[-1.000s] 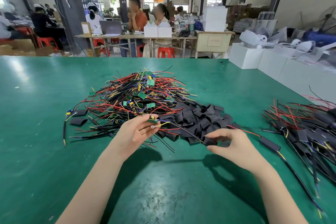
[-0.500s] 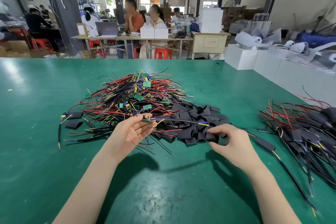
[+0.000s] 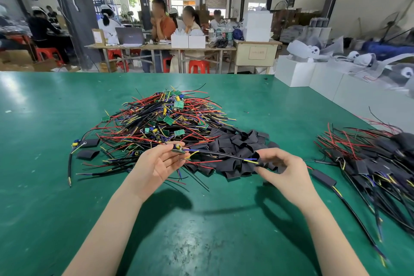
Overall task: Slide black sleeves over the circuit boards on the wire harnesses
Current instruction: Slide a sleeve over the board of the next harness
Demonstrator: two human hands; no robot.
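Sleeve point(image 3: 257, 159) sits pinched in the right hand point(image 3: 284, 168), mouth facing the yellow and blue wire tips just at its opening. Across from it, the left hand point(image 3: 156, 163) pinches the circuit board point(image 3: 178, 149) between thumb and fingertips, palm up, cable point(image 3: 219, 154) stretched between the two hands. Risk now: loose wire ends could splay and miss the mouth, or the flattened sleeve could close and snag. Both forearms hover above the green table point(image 3: 201, 242), with the sleeve pile point(image 3: 233, 145) just beyond the hands.
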